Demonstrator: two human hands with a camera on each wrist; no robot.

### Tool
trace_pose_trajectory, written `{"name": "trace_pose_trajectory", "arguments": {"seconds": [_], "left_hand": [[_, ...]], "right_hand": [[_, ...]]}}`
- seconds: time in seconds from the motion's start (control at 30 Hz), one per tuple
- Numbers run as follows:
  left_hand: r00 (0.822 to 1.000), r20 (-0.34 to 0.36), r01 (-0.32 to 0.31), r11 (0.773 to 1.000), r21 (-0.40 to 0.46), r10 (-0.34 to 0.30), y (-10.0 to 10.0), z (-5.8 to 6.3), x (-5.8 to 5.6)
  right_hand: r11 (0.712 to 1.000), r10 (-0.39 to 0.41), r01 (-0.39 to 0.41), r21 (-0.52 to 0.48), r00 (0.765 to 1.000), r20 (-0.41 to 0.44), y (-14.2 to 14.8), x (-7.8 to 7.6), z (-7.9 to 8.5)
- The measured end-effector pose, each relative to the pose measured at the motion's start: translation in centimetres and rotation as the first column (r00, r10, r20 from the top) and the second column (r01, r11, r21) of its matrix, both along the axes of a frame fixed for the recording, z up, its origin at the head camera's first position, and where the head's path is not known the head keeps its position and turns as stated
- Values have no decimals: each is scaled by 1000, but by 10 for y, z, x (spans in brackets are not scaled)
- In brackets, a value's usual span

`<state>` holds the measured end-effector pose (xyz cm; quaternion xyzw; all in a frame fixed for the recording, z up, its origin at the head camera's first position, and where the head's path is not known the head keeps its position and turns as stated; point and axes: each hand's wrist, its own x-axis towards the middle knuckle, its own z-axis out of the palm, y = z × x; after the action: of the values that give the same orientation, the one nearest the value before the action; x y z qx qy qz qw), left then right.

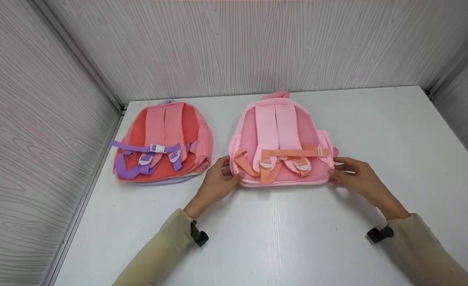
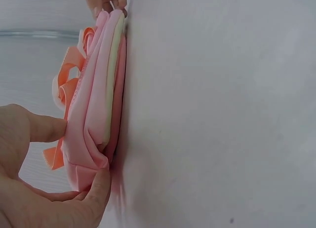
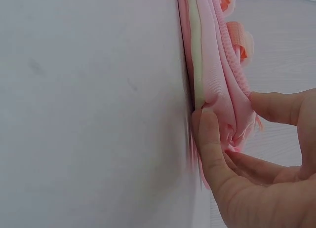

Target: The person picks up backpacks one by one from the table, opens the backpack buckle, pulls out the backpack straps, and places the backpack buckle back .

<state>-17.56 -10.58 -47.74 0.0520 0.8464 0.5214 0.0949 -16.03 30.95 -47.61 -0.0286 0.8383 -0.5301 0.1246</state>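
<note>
A light pink backpack (image 1: 285, 127) lies strap side up on the white table, its top toward the back wall. Orange webbing (image 1: 293, 152) with pale buckles crosses its lower part. My left hand (image 1: 219, 180) grips the lower left corner, and in the left wrist view the thumb presses the back panel while fingers curl under the side. At the lower right corner my right hand (image 1: 355, 174) pinches the fabric between thumb and fingers, as the right wrist view shows. The bag's front faces the table and is hidden.
To the left lies a second backpack (image 1: 162, 139), coral and red with purple straps (image 1: 138, 149), also strap side up. Grey wood-grain panels (image 1: 258, 47) wall the table (image 1: 281, 238) at the back and both sides.
</note>
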Motion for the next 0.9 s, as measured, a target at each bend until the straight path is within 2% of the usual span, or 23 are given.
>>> {"name": "trace_pose_trajectory", "arguments": {"seconds": [0.17,0.33,0.47,0.67,0.9], "left_hand": [[1000,-6,23,999,28,-23,6,0,-1],[999,-17,40,999,-1,-40,15,2,-3],[998,-19,57,998,-13,-57,24,3,-6],[997,-10,78,997,-6,-78,37,3,-9],[993,-42,111,994,21,-110,51,2,-13]], "right_hand": [[999,-17,17,-28,1000,-5,5,1,0],[998,-41,42,54,999,-35,13,2,1],[996,-55,58,62,998,-41,21,2,2],[992,-96,97,86,995,-10,31,3,3],[984,-136,131,121,990,27,45,0,2]]}}
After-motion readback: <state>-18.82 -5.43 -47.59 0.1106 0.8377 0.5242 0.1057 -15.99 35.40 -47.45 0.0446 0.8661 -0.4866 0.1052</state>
